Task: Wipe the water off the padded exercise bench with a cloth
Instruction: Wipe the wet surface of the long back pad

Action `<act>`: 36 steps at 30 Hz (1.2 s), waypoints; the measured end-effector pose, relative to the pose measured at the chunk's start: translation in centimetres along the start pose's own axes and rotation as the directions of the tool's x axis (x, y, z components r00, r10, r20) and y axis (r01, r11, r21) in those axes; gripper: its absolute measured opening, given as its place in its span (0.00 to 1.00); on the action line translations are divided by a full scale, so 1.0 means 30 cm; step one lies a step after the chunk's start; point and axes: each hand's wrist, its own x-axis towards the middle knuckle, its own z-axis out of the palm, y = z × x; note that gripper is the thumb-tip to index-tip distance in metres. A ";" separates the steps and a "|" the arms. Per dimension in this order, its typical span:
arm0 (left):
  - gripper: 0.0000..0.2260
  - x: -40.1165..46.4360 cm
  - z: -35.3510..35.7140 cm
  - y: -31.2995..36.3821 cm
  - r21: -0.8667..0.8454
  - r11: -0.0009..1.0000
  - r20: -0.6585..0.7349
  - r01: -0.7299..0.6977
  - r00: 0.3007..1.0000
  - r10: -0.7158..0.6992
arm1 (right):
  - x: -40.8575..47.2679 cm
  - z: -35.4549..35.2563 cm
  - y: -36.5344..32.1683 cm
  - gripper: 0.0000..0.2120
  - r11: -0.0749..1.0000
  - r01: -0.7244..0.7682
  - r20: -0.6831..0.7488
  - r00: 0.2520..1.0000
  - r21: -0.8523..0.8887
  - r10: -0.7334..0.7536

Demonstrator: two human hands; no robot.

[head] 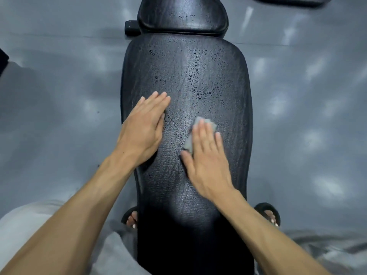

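The black padded bench (198,76) runs away from me down the middle of the view, with a separate head pad (182,14) at its far end. Water drops (196,76) bead on its far half and between my hands. My left hand (144,130) lies flat on the bench's left side, fingers straight. My right hand (206,155) presses a small grey cloth (190,142) flat against the pad near the middle, fingers straight. Most of the cloth is hidden under that hand.
Grey glossy floor (59,86) surrounds the bench on both sides. My feet in dark sandals (268,214) stand on either side of its near end. A black bracket (131,26) sticks out left of the head pad. Another dark pad edge (290,0) shows at the top right.
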 end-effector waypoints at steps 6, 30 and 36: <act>0.21 -0.008 -0.007 -0.019 0.002 1.000 -0.009 0.015 1.000 -0.015 | -0.016 -0.048 0.191 0.31 0.996 -0.079 -0.059 0.995 -0.033 0.077; 0.20 -0.058 -0.038 -0.050 0.033 0.995 -0.010 0.099 0.995 -0.099 | -0.242 0.040 0.022 0.31 0.991 0.131 0.010 0.991 0.008 -0.131; 0.20 -0.059 -0.044 -0.053 0.020 0.995 -0.022 0.101 0.995 -0.100 | -0.144 0.022 0.113 0.32 0.961 -0.272 -0.092 0.957 0.043 0.275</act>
